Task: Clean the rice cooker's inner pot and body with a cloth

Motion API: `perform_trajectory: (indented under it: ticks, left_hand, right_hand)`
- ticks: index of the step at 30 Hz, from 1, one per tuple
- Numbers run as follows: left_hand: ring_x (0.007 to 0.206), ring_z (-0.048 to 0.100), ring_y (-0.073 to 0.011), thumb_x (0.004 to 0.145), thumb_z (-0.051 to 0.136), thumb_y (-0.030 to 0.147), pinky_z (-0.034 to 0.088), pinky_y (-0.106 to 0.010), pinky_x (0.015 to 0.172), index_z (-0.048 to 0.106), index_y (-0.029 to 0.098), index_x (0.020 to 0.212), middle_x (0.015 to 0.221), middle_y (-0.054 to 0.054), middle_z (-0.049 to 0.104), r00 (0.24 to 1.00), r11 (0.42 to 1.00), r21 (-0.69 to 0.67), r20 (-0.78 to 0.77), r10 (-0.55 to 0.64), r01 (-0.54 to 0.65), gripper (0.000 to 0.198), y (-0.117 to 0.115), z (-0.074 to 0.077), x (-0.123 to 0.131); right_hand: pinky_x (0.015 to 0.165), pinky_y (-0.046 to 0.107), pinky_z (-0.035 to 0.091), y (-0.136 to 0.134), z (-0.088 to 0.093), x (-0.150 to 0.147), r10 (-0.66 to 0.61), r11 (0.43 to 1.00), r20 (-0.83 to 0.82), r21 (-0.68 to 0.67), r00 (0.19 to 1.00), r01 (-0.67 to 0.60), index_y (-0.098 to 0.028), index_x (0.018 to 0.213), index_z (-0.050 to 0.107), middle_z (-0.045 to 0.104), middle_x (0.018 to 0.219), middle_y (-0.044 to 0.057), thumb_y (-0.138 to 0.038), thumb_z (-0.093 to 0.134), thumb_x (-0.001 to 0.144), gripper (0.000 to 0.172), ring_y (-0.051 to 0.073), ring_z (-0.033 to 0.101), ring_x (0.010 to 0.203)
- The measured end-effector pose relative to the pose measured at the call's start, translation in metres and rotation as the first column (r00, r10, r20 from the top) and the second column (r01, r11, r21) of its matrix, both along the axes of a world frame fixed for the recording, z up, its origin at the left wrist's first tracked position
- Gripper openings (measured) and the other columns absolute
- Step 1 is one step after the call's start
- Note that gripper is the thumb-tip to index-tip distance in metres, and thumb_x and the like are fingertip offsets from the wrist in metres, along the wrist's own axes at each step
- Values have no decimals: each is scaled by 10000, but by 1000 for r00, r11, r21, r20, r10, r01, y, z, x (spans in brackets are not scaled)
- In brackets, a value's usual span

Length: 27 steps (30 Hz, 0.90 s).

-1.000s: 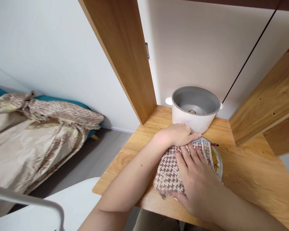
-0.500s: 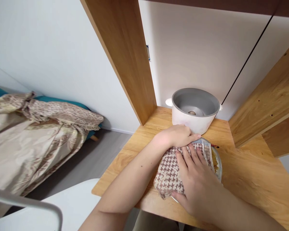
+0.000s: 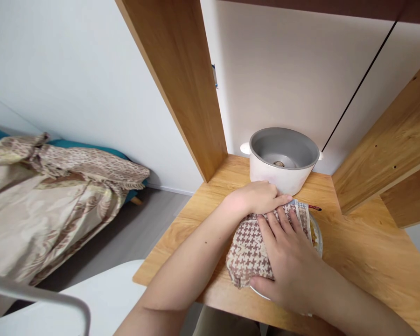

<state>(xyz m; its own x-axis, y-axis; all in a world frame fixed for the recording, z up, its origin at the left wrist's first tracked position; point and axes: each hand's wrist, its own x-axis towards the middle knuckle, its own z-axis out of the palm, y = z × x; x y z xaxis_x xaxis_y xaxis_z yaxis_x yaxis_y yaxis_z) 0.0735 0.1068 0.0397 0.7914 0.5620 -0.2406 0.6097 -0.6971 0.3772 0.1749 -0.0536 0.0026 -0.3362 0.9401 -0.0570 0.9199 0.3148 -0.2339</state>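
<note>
A brown-and-cream houndstooth cloth [image 3: 250,247] lies over a round, pale-rimmed piece [image 3: 319,240] on the wooden top. Yellowish patches show along this piece's right side; the rest is mostly hidden, and I cannot tell its kind. My right hand [image 3: 290,261] presses flat on the cloth, fingers spread and thumb out at the near edge. At the far edge of the round piece, my left hand [image 3: 262,198] curls over the rim, its thumb pointing right and its other fingers largely hidden. Just behind it stands a white pot [image 3: 275,175] with a grey inside.
Wooden posts [image 3: 182,84] rise at left and right of the wooden top [image 3: 364,252]. A dark cord [image 3: 360,86] runs down the back wall. To the left are a white chair [image 3: 112,289] and a bed with a patterned cover [image 3: 66,210].
My right hand and the cloth have shifted slightly to the right across the round piece, covering more of its right side. My left hand and the pot have stayed in place.
</note>
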Motion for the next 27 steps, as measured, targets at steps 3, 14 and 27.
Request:
perform_trajectory:
  ticks: [3,14,27]
  left_hand:
    - [890,703,-263,999,277,678,494,-367,783,783,224,938,955,-106,786,1000,1000,1,6,-4,4,682,1,-2,0]
    - [952,697,-287,1000,276,682,500,-398,834,789,235,991,995,-109,789,1000,1000,10,8,-12,12,680,2,-3,0]
    - [829,697,-229,966,326,748,503,-344,803,776,220,880,871,-92,777,992,1000,9,129,-9,8,700,8,-15,-1]
  right_hand:
    - [1257,661,74,-6,-4,-8,-51,998,22,44,998,50,-34,1642,262,235,1685,276,-718,512,927,1020,478,92,1568]
    - [1255,673,53,1,0,2,-8,999,3,41,1000,8,-35,1648,237,186,1704,260,-764,555,868,1114,464,52,1575]
    - [1213,742,79,-9,-5,-11,-147,988,53,51,988,144,-26,1629,297,203,1674,311,-728,555,893,1049,509,87,1558]
